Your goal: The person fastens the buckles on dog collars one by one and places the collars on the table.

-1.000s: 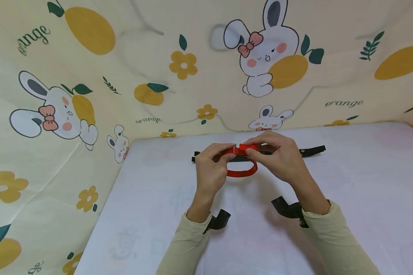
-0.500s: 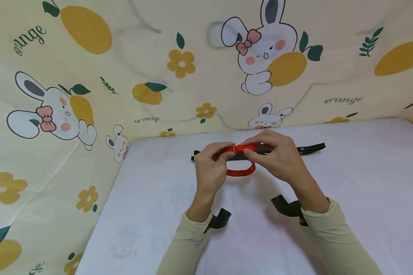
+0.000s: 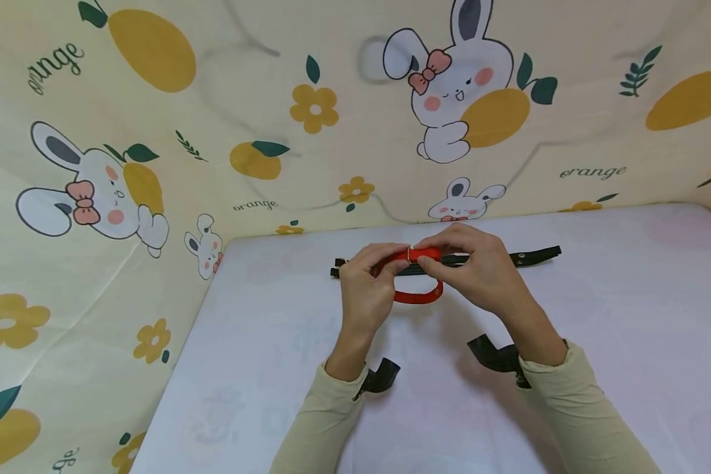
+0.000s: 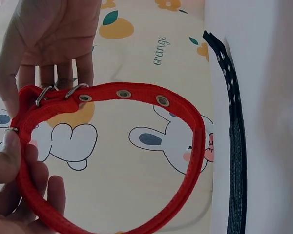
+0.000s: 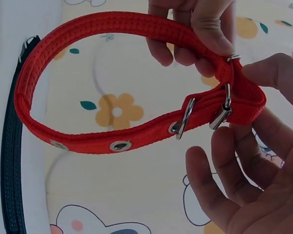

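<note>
Head view | frame centre, grip: left hand (image 3: 367, 283) and right hand (image 3: 476, 268) are pinching red collar (image 3: 417, 298) above surface (image 3: 243, 388) | step: seemingly feeding its end through metal loop (image 5: 234, 57) | next: likely calling for steadying loop, pulling end through

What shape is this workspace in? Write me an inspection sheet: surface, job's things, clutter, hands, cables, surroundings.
Surface: white table, faint pattern showing.
Job's things: red strap, looped, with metal eyelets.
Clutter: black strap lying on the table, partly hidden by the hands in the head view.
Hands: left hand and right hand both pinch the red strap.
Cables: nothing seen.
Surroundings: cream cloth printed with rabbits, oranges and flowers.
</note>
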Demonstrator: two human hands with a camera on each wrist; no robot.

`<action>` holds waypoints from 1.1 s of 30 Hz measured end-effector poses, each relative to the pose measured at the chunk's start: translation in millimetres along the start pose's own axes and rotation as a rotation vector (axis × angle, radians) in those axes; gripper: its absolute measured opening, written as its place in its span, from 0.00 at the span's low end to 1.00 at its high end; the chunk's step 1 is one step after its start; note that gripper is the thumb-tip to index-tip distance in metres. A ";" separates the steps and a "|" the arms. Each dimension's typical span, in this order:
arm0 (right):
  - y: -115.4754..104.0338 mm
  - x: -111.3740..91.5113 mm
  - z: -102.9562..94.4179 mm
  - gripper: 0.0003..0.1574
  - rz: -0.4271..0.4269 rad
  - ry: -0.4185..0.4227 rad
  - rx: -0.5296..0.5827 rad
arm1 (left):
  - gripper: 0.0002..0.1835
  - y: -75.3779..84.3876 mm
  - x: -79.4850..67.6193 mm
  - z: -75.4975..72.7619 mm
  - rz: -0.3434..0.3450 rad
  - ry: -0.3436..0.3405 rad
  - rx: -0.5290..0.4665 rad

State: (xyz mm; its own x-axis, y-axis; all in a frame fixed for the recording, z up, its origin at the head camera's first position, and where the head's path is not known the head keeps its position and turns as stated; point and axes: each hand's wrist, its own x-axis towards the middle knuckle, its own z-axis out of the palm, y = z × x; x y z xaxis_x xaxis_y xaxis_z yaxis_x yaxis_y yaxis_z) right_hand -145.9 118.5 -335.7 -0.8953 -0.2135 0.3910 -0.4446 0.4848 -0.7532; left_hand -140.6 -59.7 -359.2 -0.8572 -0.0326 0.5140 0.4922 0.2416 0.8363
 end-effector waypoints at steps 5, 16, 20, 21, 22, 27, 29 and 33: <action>2.0 1.2 -2.8 0.20 -0.004 -0.061 -0.044 | 0.12 -2.3 2.2 -1.9 -0.034 -0.025 0.005; 11.6 6.7 -14.2 0.23 0.097 -0.202 -0.067 | 0.14 -3.1 10.7 -9.9 -0.294 0.057 -0.221; 9.9 6.9 -15.6 0.20 0.106 -0.122 0.004 | 0.16 -1.3 12.5 -11.4 -0.360 0.034 -0.332; 9.3 7.0 -15.6 0.20 0.113 -0.109 0.017 | 0.16 -1.0 12.8 -11.5 -0.370 0.029 -0.345; 8.5 7.1 -15.6 0.20 0.120 -0.103 0.028 | 0.17 -0.9 13.1 -11.7 -0.377 0.025 -0.351; 5.1 7.1 -14.4 0.21 0.147 -0.103 0.039 | 0.17 -0.3 13.1 -11.5 -0.396 0.025 -0.335; 4.0 6.7 -14.5 0.21 0.152 -0.097 0.029 | 0.16 0.0 13.0 -11.2 -0.408 0.028 -0.327; 2.5 5.2 -15.9 0.19 0.160 -0.078 0.023 | 0.14 0.7 12.7 -10.7 -0.435 0.034 -0.321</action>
State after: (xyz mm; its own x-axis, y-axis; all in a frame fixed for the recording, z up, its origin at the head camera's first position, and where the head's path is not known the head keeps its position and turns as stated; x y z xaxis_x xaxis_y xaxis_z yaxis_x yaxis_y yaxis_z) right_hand -151.2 132.0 -327.1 -0.9539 -0.2007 0.2232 -0.2956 0.4990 -0.8146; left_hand -149.6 -70.3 -350.1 -0.9894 -0.0962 0.1091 0.1195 -0.1096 0.9868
